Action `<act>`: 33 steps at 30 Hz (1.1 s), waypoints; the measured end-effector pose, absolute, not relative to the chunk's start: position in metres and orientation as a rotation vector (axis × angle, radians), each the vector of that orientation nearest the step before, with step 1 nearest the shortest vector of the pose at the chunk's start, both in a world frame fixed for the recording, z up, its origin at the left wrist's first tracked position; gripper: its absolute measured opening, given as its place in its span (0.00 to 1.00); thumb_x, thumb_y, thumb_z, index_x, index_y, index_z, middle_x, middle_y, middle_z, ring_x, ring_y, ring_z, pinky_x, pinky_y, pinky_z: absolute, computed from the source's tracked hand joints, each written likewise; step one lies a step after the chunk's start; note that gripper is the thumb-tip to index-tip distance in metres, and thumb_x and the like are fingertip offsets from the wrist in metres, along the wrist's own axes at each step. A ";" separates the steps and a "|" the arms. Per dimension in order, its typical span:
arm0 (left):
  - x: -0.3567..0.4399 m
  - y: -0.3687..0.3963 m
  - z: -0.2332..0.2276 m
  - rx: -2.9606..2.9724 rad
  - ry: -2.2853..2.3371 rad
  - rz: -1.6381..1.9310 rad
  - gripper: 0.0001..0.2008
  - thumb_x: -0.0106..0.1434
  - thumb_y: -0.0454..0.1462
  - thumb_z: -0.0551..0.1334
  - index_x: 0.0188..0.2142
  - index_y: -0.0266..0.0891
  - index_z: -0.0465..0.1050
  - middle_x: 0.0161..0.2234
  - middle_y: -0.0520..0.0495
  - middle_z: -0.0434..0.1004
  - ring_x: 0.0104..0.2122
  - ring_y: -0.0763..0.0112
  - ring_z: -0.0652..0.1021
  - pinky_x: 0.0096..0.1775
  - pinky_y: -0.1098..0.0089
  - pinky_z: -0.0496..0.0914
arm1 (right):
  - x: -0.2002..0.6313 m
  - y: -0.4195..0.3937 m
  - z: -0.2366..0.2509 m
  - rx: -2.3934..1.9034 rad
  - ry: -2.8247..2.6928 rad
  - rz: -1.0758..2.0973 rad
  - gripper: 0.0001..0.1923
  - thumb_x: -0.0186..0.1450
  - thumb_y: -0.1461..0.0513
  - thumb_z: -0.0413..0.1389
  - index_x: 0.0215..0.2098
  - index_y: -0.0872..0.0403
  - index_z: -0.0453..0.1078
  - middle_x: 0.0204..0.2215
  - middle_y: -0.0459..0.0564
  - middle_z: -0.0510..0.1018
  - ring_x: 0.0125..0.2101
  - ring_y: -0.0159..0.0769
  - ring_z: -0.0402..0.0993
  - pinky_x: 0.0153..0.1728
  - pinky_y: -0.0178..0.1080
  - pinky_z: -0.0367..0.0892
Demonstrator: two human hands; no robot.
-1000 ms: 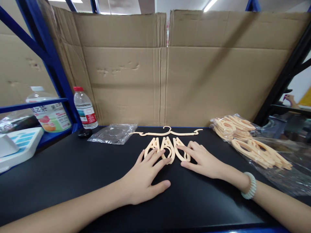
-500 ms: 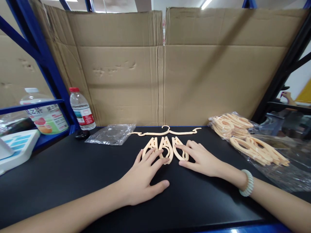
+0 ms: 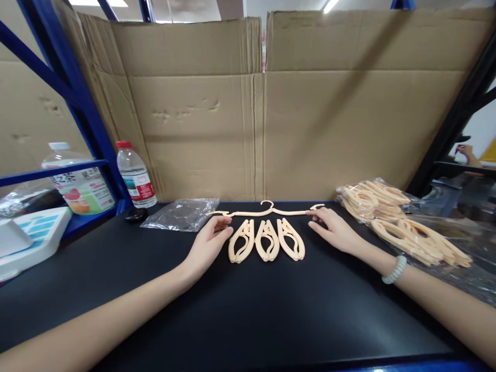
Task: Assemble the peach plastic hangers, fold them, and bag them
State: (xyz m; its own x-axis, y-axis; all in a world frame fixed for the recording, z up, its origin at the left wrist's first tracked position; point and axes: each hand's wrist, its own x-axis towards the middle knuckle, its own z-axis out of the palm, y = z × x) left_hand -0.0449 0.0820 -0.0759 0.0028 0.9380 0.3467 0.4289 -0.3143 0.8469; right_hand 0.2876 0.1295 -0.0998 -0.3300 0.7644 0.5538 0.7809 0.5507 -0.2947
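Note:
A cream plastic hanger (image 3: pixel 253 213), unfolded with its hook to the back, lies on the black table (image 3: pixel 248 315). In front of it three folded hangers sit side by side: a left one (image 3: pixel 231 248), a middle one (image 3: pixel 276 248) and a right one (image 3: pixel 300 248). My left hand (image 3: pixel 205 245) is by the unfolded hanger's left end, fingers bent and thumb apart, gripping nothing visible. At the right end my right hand (image 3: pixel 333 230) reaches over that hanger's arm with its fingertips, thumb held away. Whether the fingertips press on it is hard to see.
Bagged folded hangers (image 3: pixel 414 240) lie at the right, and an empty clear plastic bag (image 3: pixel 180 214) at the back left. A red-capped water bottle (image 3: pixel 135 178) stands beside the blue frame (image 3: pixel 83 119). A cardboard wall (image 3: pixel 201 139) closes off the back.
Both hands have left the folded hangers and moved outward and back, my left to the unfolded hanger's left end, my right to its right end. The folded hangers now show uncovered.

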 end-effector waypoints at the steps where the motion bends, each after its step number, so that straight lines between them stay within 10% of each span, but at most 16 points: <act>1: -0.045 0.083 -0.077 1.721 1.401 1.302 0.15 0.55 0.43 0.59 0.40 0.38 0.69 0.46 0.42 0.72 0.47 0.58 0.73 0.52 0.57 0.65 | 0.293 0.136 -0.102 -1.239 -2.140 -0.081 0.16 0.65 0.57 0.47 0.47 0.54 0.69 0.38 0.55 0.74 0.42 0.45 0.70 0.46 0.50 0.66; 11: -0.041 0.081 -0.078 1.607 1.328 1.383 0.13 0.50 0.41 0.61 0.36 0.38 0.70 0.40 0.45 0.73 0.43 0.62 0.73 0.50 0.60 0.65 | 0.308 0.160 -0.121 -1.320 -2.335 -0.085 0.27 0.67 0.53 0.41 0.60 0.56 0.59 0.60 0.58 0.62 0.62 0.51 0.53 0.58 0.57 0.55; 33: -0.041 0.077 -0.076 1.583 1.308 1.381 0.11 0.52 0.38 0.61 0.36 0.37 0.70 0.40 0.46 0.74 0.42 0.63 0.74 0.48 0.60 0.66 | 0.296 0.141 -0.096 -1.260 -2.190 0.030 0.08 0.63 0.59 0.52 0.32 0.55 0.71 0.30 0.49 0.77 0.31 0.38 0.72 0.35 0.40 0.67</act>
